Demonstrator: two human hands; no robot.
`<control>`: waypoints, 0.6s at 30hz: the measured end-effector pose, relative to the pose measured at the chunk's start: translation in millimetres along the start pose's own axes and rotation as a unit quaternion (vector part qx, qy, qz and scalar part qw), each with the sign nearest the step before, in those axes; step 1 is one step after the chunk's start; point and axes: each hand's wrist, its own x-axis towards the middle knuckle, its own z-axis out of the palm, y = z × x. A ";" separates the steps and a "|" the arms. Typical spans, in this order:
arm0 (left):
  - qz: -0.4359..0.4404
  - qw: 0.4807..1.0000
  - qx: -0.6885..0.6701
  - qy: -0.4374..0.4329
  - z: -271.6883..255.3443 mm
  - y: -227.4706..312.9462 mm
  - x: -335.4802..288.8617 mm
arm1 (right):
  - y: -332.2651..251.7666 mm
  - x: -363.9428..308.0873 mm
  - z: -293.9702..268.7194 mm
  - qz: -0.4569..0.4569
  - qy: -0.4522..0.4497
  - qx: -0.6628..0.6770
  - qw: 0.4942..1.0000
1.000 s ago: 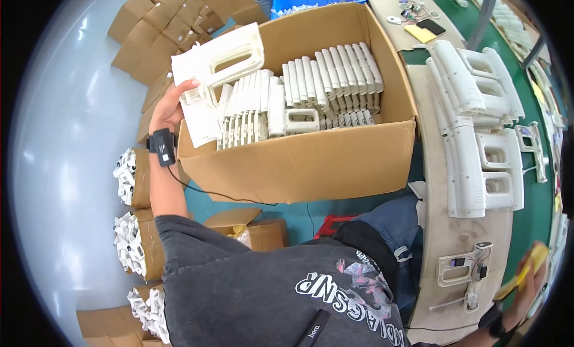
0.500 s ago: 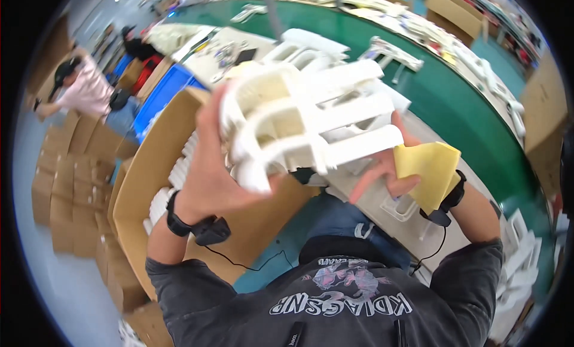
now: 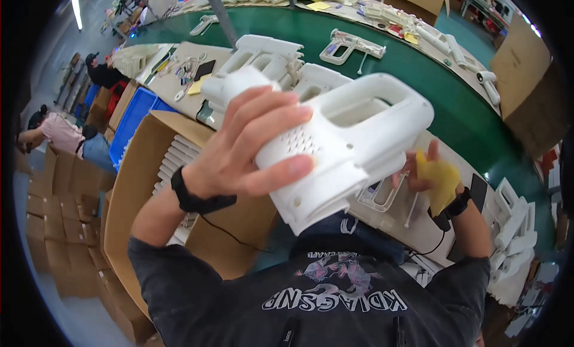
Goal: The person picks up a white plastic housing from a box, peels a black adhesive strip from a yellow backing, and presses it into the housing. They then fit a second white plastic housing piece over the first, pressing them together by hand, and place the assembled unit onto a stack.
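My left hand [image 3: 257, 147] grips white plastic housing shells [image 3: 373, 120], held together in a stack in the air before my chest. The top shell has a loop handle and a patch of small vent holes, and my thumb and fingers press on its outer face. At the right, my right hand [image 3: 420, 167] is partly hidden behind the shells and has a crumpled yellow sheet [image 3: 442, 182] in it. Whether this hand touches the shells I cannot tell. Beneath them on the table lies another white shell part [image 3: 382, 194].
A cardboard box [image 3: 131, 209] with rows of white parts stands at my left, beside a blue bin [image 3: 133, 123]. More white shells [image 3: 263, 51] lie stacked on the table ahead. A green conveyor [image 3: 412, 87] runs behind it, carrying a pistol-shaped shell [image 3: 353, 46]. Two people work at far left.
The shells have been turned over, from their hollow ribbed side to the smooth vented face. My right hand has moved right, away from their ends, with the yellow sheet.
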 end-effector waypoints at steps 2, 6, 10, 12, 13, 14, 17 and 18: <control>0.018 1.000 -0.010 0.020 2.7 -12.2 8.8 | -1.8 -0.7 -15.8 -0.019 -0.033 0.098 0.994; 0.101 0.993 0.062 -0.024 -0.4 -31.1 23.5 | -30.2 21.4 7.1 -0.060 0.045 0.208 0.975; 0.137 0.988 0.063 -0.024 17.4 -47.6 34.1 | -72.7 19.4 -12.0 -0.064 -0.060 0.040 0.995; 0.194 0.979 0.059 -0.012 24.8 -57.5 36.4 | -88.8 19.9 -12.0 -0.051 -0.150 -0.048 0.986; 0.189 0.981 0.050 -0.008 28.8 -62.4 36.1 | -88.7 14.8 -6.7 -0.029 -0.028 -0.012 0.999; 0.179 0.982 0.058 -0.010 32.8 -66.4 34.7 | -87.8 13.4 0.1 -0.006 0.096 0.022 0.995; 0.226 0.972 0.047 -0.049 41.0 -76.6 41.5 | -90.9 15.6 15.3 0.006 0.167 0.018 0.986; 0.219 0.973 0.051 -0.048 43.3 -77.9 39.2 | -94.0 19.0 19.1 0.007 0.185 0.016 0.983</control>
